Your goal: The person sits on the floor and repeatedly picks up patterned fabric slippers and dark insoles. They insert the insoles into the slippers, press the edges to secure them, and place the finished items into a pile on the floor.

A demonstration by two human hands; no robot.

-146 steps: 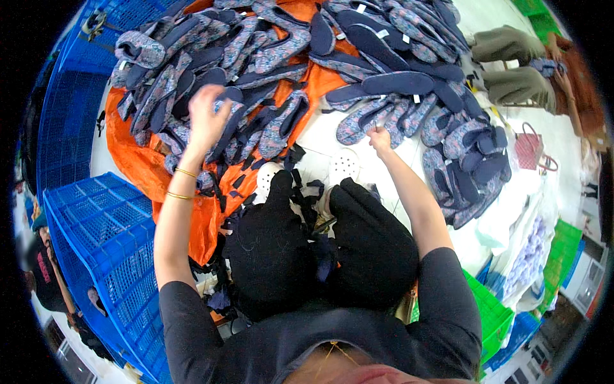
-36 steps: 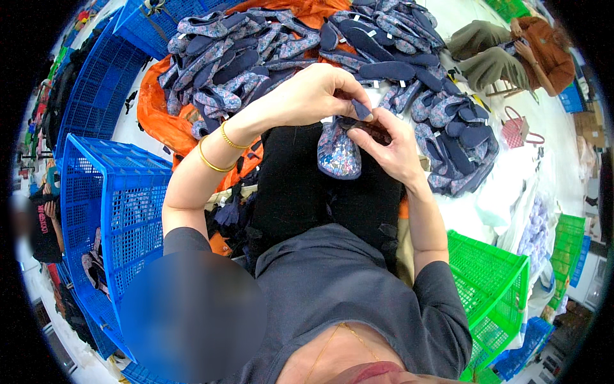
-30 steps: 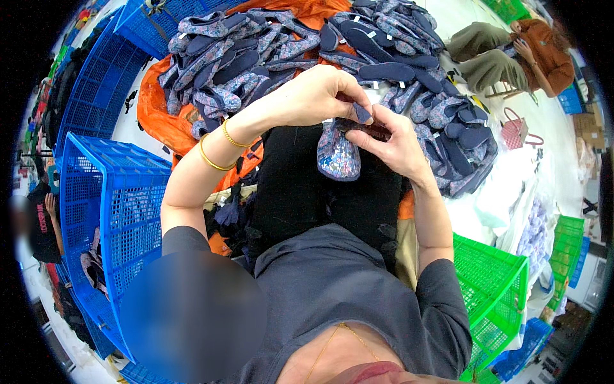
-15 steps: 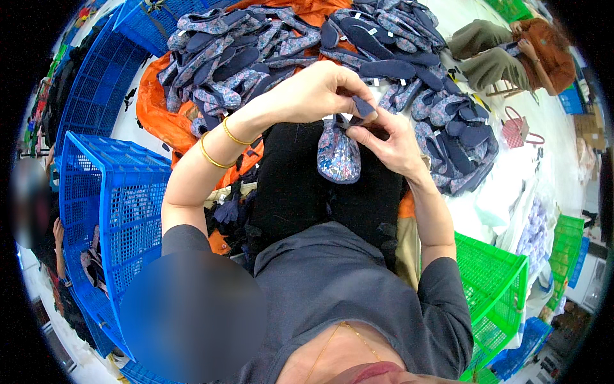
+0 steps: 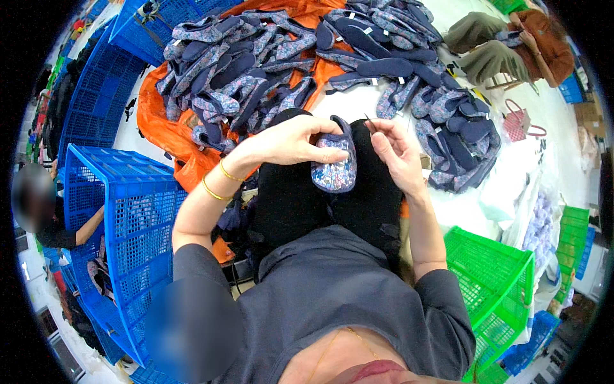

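Note:
Over my lap, my left hand (image 5: 295,142) grips a slipper (image 5: 334,175) with a blue-pink flowered upper and dark navy edging. My thumb presses across its upper, and the toe end points toward me. To the right, my right hand (image 5: 401,152) pinches a small dark pointed tool (image 5: 369,124), its tip up beside the slipper; its exact kind is too small to make out. The two hands are apart. Beyond them lies a large pile of similar slippers (image 5: 236,67), some with navy soles up and small white tags.
Orange sheeting (image 5: 153,121) lies under the pile. A blue crate (image 5: 137,237) stands at my left, with a co-worker's arm (image 5: 91,227) reaching in. A green crate (image 5: 489,275) is at my right. Far right, a seated person (image 5: 540,48) handles something; a checked bag (image 5: 517,120) lies nearby.
My right hand has drawn away from the slipper to the right, the pointed tool now showing. My left hand has shifted down onto the slipper's upper. The co-worker's arm at left has moved.

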